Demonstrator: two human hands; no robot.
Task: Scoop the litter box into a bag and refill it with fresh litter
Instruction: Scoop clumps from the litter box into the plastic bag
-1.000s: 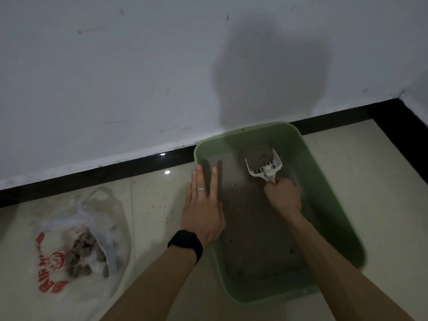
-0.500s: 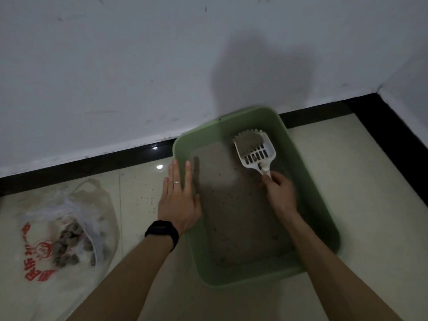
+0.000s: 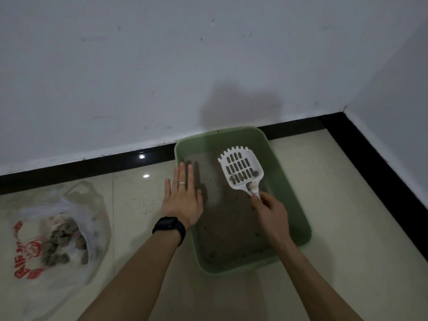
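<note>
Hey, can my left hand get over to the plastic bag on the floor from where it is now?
Probably yes. The left hand lies flat and empty on the litter box rim, and only open floor separates it from the bag to its left.

One head-worn view — looking steeply down, close over the floor (image 3: 347,205).
</note>
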